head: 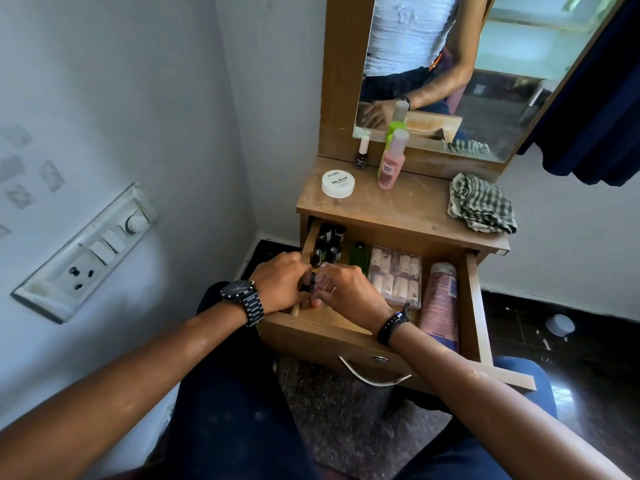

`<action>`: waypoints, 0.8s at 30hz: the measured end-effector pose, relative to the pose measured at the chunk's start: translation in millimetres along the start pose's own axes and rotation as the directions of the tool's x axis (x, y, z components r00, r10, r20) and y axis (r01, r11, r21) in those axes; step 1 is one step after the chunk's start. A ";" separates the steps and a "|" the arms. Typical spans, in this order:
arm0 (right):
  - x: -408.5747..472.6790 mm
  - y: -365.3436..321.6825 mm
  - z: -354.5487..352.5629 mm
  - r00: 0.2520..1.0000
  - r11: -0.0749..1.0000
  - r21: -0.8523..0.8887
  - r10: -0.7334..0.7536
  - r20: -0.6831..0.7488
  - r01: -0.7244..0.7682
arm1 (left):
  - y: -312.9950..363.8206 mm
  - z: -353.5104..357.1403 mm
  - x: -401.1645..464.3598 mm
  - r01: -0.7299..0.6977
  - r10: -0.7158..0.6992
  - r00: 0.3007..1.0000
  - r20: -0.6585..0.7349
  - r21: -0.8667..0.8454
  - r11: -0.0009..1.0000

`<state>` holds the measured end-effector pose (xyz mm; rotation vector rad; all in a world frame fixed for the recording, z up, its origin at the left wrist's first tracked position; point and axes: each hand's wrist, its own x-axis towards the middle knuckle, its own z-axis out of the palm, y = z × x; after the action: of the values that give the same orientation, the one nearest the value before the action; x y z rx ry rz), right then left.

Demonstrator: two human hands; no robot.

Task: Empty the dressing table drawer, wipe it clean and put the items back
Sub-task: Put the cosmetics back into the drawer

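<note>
Over the drawer's [346, 332] front-left corner, both hands meet: the left hand [281, 283] and right hand [346, 289] have fingers curled together around a small dark bottle [309, 282]. Behind them more dark bottles [329, 244] stand at the back-left corner; a clear box [396, 276] lies mid-drawer and a pink tube [440, 304] along the right wall. On the tabletop [408, 206] sit a white jar [338, 183], a pink bottle [390, 164] and, at the right edge, a checked cloth [481, 204].

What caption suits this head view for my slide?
Both hands grip small bottles in the open drawer.
</note>
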<state>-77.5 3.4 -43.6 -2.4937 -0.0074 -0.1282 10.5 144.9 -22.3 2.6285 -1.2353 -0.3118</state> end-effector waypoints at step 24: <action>25.5 0.4 -56.9 0.983 0.999 0.020 0.032 -0.181 -0.029 | 4.2 -53.5 28.5 -0.069 0.031 0.978 -0.207 -0.176 0.982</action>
<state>-57.3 -31.7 3.8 -2.4543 0.1058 -0.3407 40.4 125.9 27.1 2.4015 -1.1458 -0.1349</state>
